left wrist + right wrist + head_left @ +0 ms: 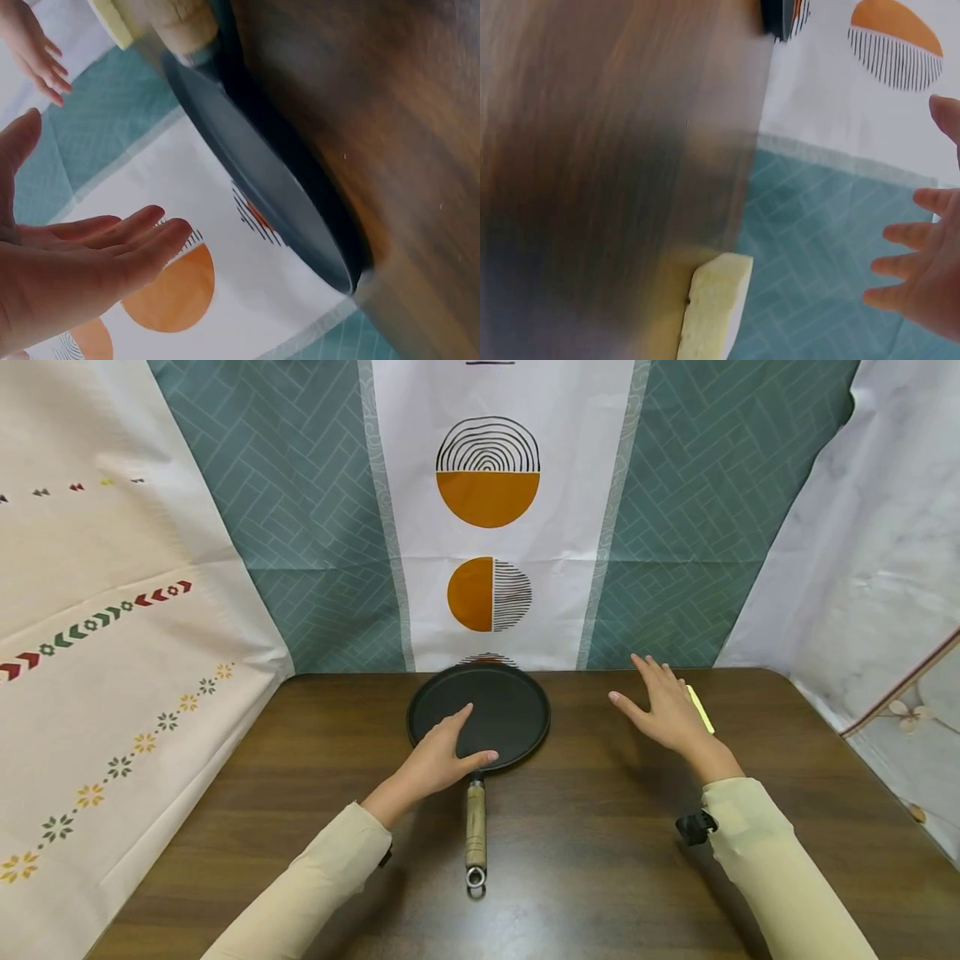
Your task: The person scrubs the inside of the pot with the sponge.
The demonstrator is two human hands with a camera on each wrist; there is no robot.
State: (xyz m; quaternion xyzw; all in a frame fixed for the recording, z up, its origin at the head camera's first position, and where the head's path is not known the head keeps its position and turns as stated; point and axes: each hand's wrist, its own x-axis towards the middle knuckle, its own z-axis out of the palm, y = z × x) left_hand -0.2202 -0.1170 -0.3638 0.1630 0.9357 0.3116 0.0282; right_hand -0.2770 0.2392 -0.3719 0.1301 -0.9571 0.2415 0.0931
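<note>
A flat black frying pan (510,710) lies on the table, its wooden handle (476,827) pointing toward me and ending in a metal ring. Over the pan's near left part hovers my left hand (431,760), fingers extended and thumb spread, holding nothing. The left wrist view shows a gap between that hand and the pan (262,165). To the right, my right hand (663,710) is raised above the table with its fingers spread and nothing in them. Just beyond it lies a yellow sponge-like block (701,710), partly hidden by the hand; its pale side shows in the right wrist view.
The brown wooden table (585,860) ends at a back edge against a hanging cloth (322,527) with orange and white shapes. A patterned cream cloth (112,710) borders the left side, and a white marbled cloth (885,568) the right.
</note>
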